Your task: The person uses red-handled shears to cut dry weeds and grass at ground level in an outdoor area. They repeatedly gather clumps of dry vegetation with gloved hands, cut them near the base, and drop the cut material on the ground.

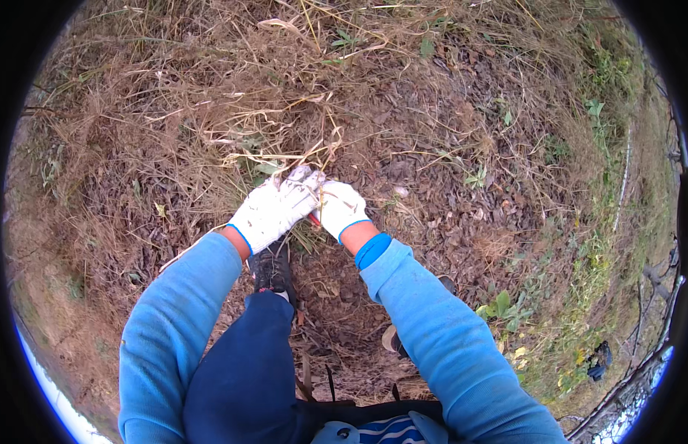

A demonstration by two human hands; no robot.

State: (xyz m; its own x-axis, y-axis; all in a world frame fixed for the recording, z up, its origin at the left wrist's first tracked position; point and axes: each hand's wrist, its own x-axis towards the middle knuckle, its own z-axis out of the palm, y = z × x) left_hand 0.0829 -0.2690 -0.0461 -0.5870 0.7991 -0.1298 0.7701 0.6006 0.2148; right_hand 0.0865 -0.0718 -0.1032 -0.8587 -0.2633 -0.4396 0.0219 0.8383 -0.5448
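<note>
My left hand [277,208] and my right hand [341,206], both in white knit gloves with blue cuffs, meet in front of me. The left fingers lie across the right fingertips, hiding most of the grip. Pale dry grass stalks [308,154] run out from beneath the fingers, and a thin straw crosses the right fingers. Cut-looking stalk ends [306,237] show below the gloves. A small red piece [314,220] sticks out between the hands; what it belongs to is hidden.
My dark shoe [270,269] stands just below the left glove. Dry grass [127,122] and brown leaf litter [477,222] cover the ground. A leafy green plant [503,306] grows to the right. Bare branches [632,388] and a dark object [599,361] lie at the lower right.
</note>
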